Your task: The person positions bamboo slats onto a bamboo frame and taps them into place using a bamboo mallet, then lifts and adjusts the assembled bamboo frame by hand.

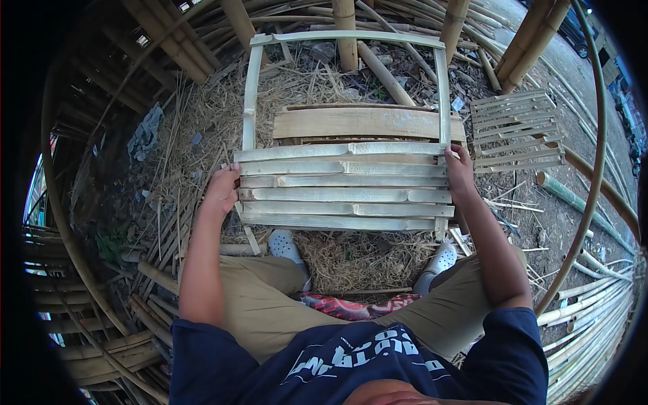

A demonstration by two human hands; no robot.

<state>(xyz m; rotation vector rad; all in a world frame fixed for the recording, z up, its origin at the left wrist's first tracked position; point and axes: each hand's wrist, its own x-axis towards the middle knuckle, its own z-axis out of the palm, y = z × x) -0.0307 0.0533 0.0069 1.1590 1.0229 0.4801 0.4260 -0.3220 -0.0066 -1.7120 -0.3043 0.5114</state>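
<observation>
A bamboo frame (442,88) lies in front of me, with several split bamboo slats (344,196) laid across its near half. Its far half is bare side rails and one end bar. My left hand (221,190) is closed at the left ends of the upper slats, thumb and fingertips at their edge. On the opposite side, my right hand (460,174) grips the right end of the topmost slat (344,151) where it meets the side rail. The undersides of both grips are hidden. Below the frame's open part shows a wooden plank bench (358,123).
A finished-looking slatted rack (518,131) lies on the ground at right. Bamboo posts (344,34) stand at the back. Bamboo poles (587,337) are piled at lower right. Shavings (358,263) cover the ground around my shoes (285,245). A curved bamboo strip (594,169) arcs along the right.
</observation>
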